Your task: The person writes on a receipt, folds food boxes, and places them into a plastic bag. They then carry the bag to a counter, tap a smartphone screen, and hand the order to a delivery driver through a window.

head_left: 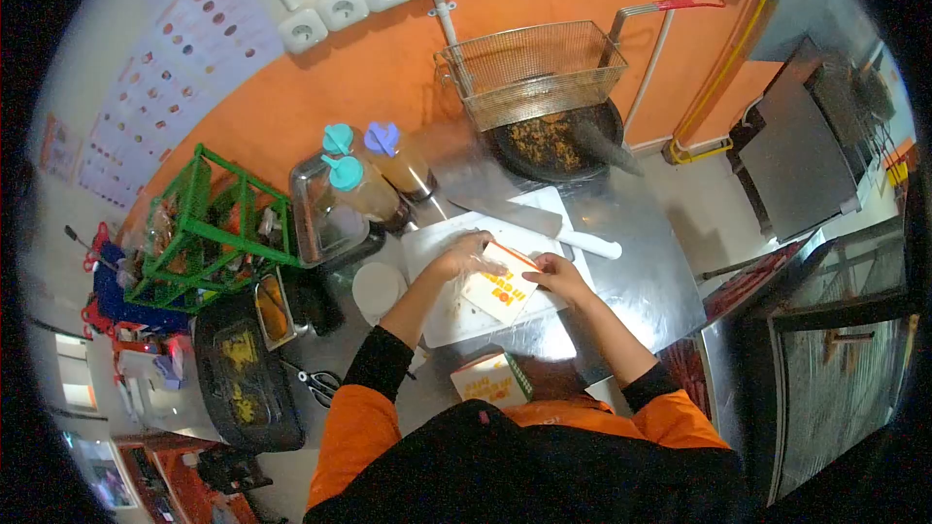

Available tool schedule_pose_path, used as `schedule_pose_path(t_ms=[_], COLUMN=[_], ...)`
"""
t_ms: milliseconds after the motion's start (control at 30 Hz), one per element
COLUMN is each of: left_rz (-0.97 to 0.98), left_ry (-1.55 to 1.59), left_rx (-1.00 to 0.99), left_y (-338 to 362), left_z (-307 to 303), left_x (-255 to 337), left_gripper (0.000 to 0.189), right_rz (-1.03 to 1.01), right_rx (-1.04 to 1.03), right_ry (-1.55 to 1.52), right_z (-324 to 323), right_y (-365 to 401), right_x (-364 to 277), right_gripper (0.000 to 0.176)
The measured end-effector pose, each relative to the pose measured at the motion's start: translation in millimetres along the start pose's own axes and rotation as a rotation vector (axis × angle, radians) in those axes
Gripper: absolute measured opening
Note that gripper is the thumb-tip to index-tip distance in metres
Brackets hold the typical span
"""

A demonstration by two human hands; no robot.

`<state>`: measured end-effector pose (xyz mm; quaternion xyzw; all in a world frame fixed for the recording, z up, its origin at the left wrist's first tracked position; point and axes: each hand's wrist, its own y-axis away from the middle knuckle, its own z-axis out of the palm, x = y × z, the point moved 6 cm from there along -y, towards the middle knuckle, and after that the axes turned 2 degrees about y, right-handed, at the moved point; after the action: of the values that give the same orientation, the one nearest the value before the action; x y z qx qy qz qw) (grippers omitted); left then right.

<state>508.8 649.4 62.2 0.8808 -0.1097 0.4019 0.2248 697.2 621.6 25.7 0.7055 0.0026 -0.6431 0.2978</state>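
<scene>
So the left hand (464, 257) and right hand (563, 280) are pinching the printed carton (497, 297) over the white board (442, 326); the knife (590, 245) is lying around its one o'clock, so careless reaching could nick knuckles.

Knife (542, 221) on board (442, 328), pan (558, 174) behind, basket (544, 97) apparently on pan

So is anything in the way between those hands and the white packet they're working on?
Nothing visible blocks them: the left hand and right hand are already at the packet. The knife lies beyond it, not between. Whether thin film sits under the fingers, I can't tell.
</scene>
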Motion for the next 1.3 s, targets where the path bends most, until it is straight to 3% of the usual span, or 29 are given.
schedule_pose_path(t_ms=[267,667,767,867,967,1067,1167,1267,1300], left_rz=[-0.086,-0.173,-0.191,-0.136,-0.16,-0.172,-0.084,-0.19,-0.103], left_ry=[0.15,0.857,0.718,0.447,1.099,-0.032,-0.234,-0.168,-0.111], left_rx=[0.045,0.053,0.078,0.219,0.14,0.395,0.638,0.563,0.634], left_y=[1.1,15.2,1.4,6.8,31.5,43.3,57.1,53.7,55.4], left_z=[5.5,25.3,33.3,29.2,47.5,49.7,63.7,66.1,64.6], left_x=[-10.9,-7.5,-34.8,-45.3,-29.4,-31.3,-33.1,-43.0,-43.3], left_gripper=[0.064,0.054,0.051,0.043,0.03,0.034,0.042,0.04,0.04], right_rz=[0.17,0.218,0.192,0.075,0.065,-0.079,-0.312,-0.255,-0.217], right_rx=[-0.02,-0.091,-0.084,-0.033,0.07,0.314,0.675,0.566,0.504], right_ry=[-0.074,-0.213,-0.257,0.077,0.199,0.464,0.572,0.406,0.334], right_z=[1.0,-1.5,-3.5,-6.6,-0.1,10.0,27.5,26.1,28.2], right_y=[-3.9,-11.7,-14.4,-19.6,-10.1,8.4,28.0,23.1,24.9], right_x=[-1.8,12.3,16.9,15.4,5.1,-10.3,-16.8,-9.0,-9.1], right_gripper=[0.023,0.031,0.029,0.025,0.024,0.028,0.03,0.025,0.024])
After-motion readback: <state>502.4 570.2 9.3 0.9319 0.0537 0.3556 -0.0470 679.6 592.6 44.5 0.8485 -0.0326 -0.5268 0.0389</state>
